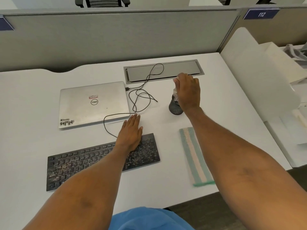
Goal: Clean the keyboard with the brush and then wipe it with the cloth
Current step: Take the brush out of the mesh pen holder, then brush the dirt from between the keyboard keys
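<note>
On the white desk (49,97), close to its near edge, a black keyboard (79,165) lies slightly askew, its keys speckled with pale crumbs and dust. The left hand (131,131) rests flat on the keyboard's far right part, fingers straight and held together, the fingertips reaching past the far edge onto the desk just beside a closed silver Dell laptop (93,105).

The right hand (187,92) is stretched further out, above a dark, rounded holder (174,108) that stands upright between the laptop and the desk's right edge. A pale shaft, which looks like the handle of the brush (175,92), rises from the holder. The fingers curl down around it, though the back of the hand hides most of the grip, so how firmly it is held is hard to say.

A folded cloth (194,155) with teal and cream stripes lies flat to the right of the keyboard, apart from it and partly under the right forearm.

A thin black cable (141,90) runs from the keyboard's far edge in loose loops to the laptop's right side, one loop lying over a grey cable hatch (166,70) set into the desk. Behind stands a grey partition (99,39) with a blue sign (261,14) reading 112.
</note>
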